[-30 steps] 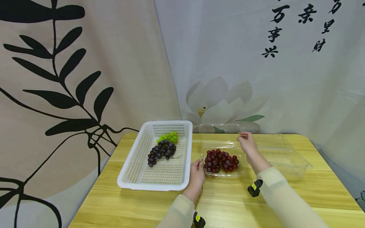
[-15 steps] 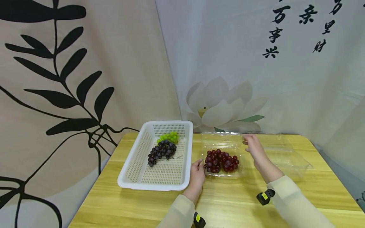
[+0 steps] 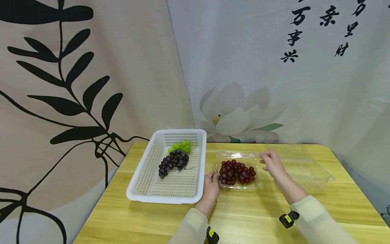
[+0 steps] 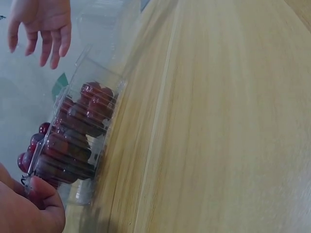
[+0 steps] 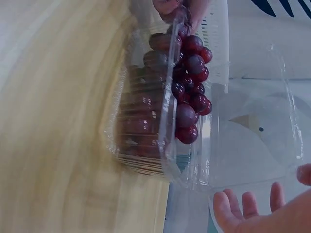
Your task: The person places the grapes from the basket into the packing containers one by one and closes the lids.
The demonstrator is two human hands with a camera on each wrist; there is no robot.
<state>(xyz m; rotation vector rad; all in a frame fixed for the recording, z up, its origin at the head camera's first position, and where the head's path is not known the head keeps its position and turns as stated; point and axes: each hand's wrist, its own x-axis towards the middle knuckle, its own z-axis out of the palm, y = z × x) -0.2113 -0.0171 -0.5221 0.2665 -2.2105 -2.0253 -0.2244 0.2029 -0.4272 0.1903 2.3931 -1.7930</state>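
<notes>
Dark red grapes (image 3: 236, 173) fill a clear plastic clamshell container (image 5: 141, 121) on the wooden table. My left hand (image 3: 209, 189) pinches the near-left rim of that container, as its thumb and fingers show in the left wrist view. The right hand (image 3: 272, 166) hovers beside the container's right side, fingers loosely extended and apart, holding nothing. In the right wrist view its fingertips (image 5: 250, 204) spread below the raised transparent lid (image 5: 257, 131). How far the lid leans is hard to tell, because it is see-through.
A white perforated basket (image 3: 134, 189) stands to the left with black grapes (image 3: 172, 162) and green grapes (image 3: 181, 146) inside. Another clear container (image 3: 307, 169) with its lid open sits on the right. A printed curtain (image 3: 146, 67) hangs behind the table.
My right hand has let go of the lid's edge and moved right and slightly nearer. The lid's upper edge appears lower in the head view. The left hand stays at the rim.
</notes>
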